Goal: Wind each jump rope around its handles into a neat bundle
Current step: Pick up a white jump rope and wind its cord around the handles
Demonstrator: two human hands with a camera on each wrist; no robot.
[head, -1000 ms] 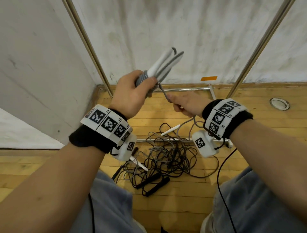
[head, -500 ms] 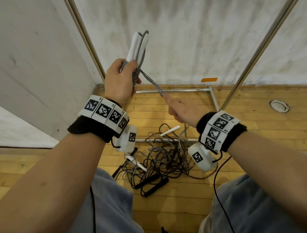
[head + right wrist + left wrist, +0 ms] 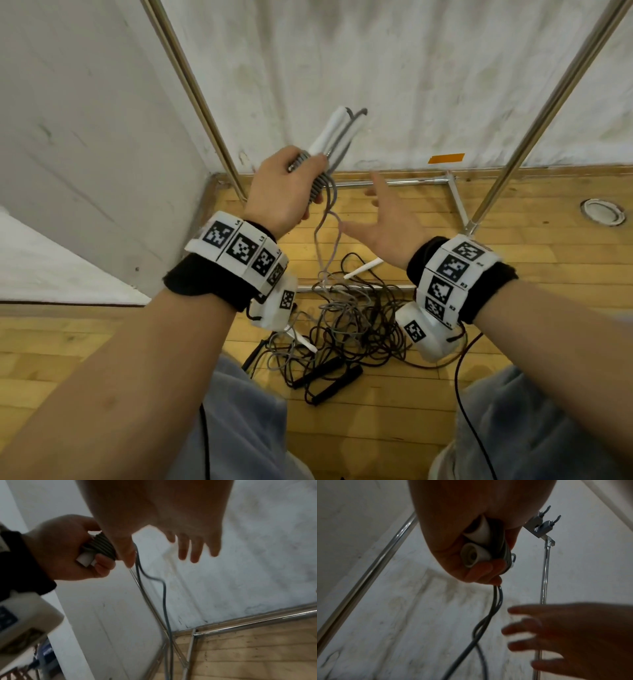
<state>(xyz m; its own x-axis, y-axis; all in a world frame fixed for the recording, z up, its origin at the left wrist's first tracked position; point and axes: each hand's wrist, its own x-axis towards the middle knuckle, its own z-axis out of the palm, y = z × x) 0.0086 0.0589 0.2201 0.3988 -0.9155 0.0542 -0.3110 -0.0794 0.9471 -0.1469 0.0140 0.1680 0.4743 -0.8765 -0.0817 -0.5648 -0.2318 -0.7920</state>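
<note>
White handles (image 3: 334, 135) of one jump rope sit side by side in the left hand (image 3: 286, 192), fingers clenched round them and the grey coils (image 3: 317, 183) wound there — loose grey cord (image 3: 327, 246) hangs to the tangle of ropes (image 3: 346, 322) on the wooden floor (image 3: 513, 274). Right hand (image 3: 387, 222) hovers just beside the cord, fingers released and spread — holding nothing.

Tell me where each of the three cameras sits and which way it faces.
Head: worn on the head, facing forward and down; shows both forearms, left hand, right hand, tangled ropes on the floor.
Left wrist: under the left wrist, looking along the palm at the white handles and hanging gray rope; right hand's fingers show.
Right wrist: under the right wrist, facing wall and floor; open palm, left hand gripping handles.
Shared: all see the handles and rope.
</note>
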